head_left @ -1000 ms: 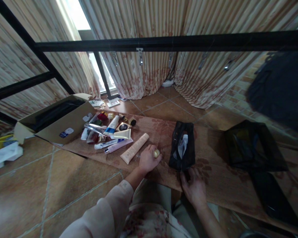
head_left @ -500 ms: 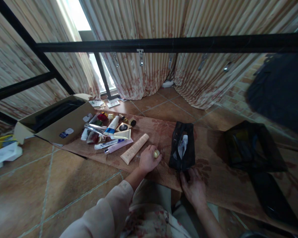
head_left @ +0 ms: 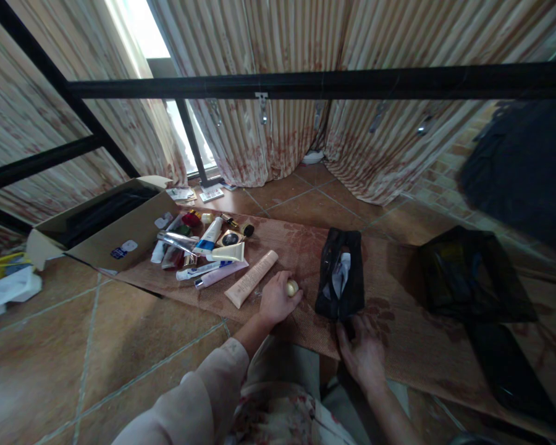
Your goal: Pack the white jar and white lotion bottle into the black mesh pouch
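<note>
My left hand [head_left: 277, 298] rests on the brown mat [head_left: 398, 346] with its fingers curled round a small gold-capped item [head_left: 291, 287]. My right hand [head_left: 361, 352] grips the near end of a black mesh pouch [head_left: 340, 272] that lies open on the mat with something white inside. Just left of my left hand lies a peach tube [head_left: 251, 278]. Beyond it sits a pile of cosmetic tubes and bottles [head_left: 204, 247].
An open cardboard box [head_left: 106, 225] stands at the left on the tiled floor. A black bag [head_left: 472, 275] lies on the mat at the right. A black metal bar [head_left: 306, 83] crosses overhead before striped curtains. White bags [head_left: 7, 287] sit far left.
</note>
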Available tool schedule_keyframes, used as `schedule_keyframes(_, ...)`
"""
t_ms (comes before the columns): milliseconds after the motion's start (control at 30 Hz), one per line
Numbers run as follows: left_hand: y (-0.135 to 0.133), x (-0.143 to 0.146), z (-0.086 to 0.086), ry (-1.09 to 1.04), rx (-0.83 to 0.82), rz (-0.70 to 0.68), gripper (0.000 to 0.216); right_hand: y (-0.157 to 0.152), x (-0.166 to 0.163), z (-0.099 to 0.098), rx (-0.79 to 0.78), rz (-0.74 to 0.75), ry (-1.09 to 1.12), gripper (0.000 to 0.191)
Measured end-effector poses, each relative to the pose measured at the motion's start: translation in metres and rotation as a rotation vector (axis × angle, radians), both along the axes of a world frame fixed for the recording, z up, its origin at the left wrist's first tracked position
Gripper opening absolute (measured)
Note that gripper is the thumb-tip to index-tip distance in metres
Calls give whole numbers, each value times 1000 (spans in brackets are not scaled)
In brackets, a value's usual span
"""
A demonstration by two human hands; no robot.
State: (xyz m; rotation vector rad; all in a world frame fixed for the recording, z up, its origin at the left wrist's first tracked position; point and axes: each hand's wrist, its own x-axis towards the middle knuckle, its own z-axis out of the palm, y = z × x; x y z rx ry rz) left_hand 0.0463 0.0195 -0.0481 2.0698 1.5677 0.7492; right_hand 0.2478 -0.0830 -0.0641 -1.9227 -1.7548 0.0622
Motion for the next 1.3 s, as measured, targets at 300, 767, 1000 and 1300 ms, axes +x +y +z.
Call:
schedule_keyframes(300,1,-1,1,-23,-14,-6,45,0,-2,5,-11,5,10,23)
schedule_keyframes(767,1,-1,-3,-71,24,-13,41,0,-2,5,-15,1,15,24)
schedule_keyframes(1000,1,-2,-2,-63,22,-13,39,0,-1,1,-1,4,20,25)
schedule_keyframes(1300,1,-1,-1,-30,11,-11,36,-1,-1,2,-18,-5,18,24)
